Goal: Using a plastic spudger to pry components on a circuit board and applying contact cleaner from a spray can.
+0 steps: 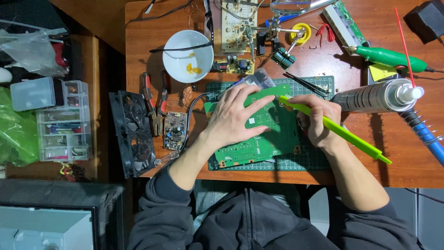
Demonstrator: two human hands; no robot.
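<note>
My left hand lies flat with fingers spread on a large green circuit board, pressing it onto a green cutting mat. My right hand grips a lime-green brush by its long handle. The brush's head touches the board near its upper edge, beside my left fingertips. The handle sticks out to the lower right past my wrist.
A white bowl, red-handled pliers, a small brown circuit board, black tweezers, a silver spray can, a green rotary tool and a blue-handled soldering iron lie around. Black fans and plastic organiser boxes sit left.
</note>
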